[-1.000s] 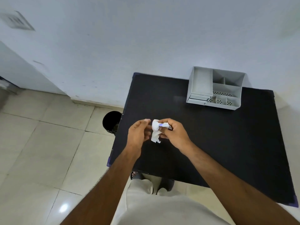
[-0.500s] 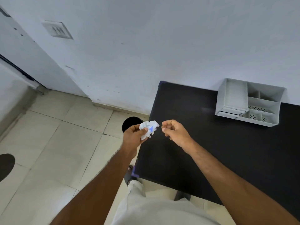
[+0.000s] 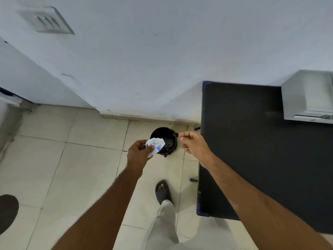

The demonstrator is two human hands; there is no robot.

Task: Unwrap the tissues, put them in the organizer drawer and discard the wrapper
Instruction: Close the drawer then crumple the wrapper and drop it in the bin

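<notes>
My left hand point(image 3: 139, 153) grips a crumpled white wrapper point(image 3: 156, 144) with a blue mark, held over the left rim of a small black bin point(image 3: 166, 137) on the floor. My right hand point(image 3: 193, 143) hovers empty just right of the bin, fingers loosely curled and apart. The grey organizer point(image 3: 308, 98) stands on the black table point(image 3: 252, 150) at the far right, cut off by the frame edge. No tissues are visible.
The bin stands on beige floor tiles between the white wall and the table's left edge. My foot in a dark sandal point(image 3: 162, 192) is below the bin. A dark round mat point(image 3: 7, 212) lies at the left edge.
The view swung left toward the floor. My left hand carried the wrapper off the table to above the bin; my right hand let go of it and followed alongside.
</notes>
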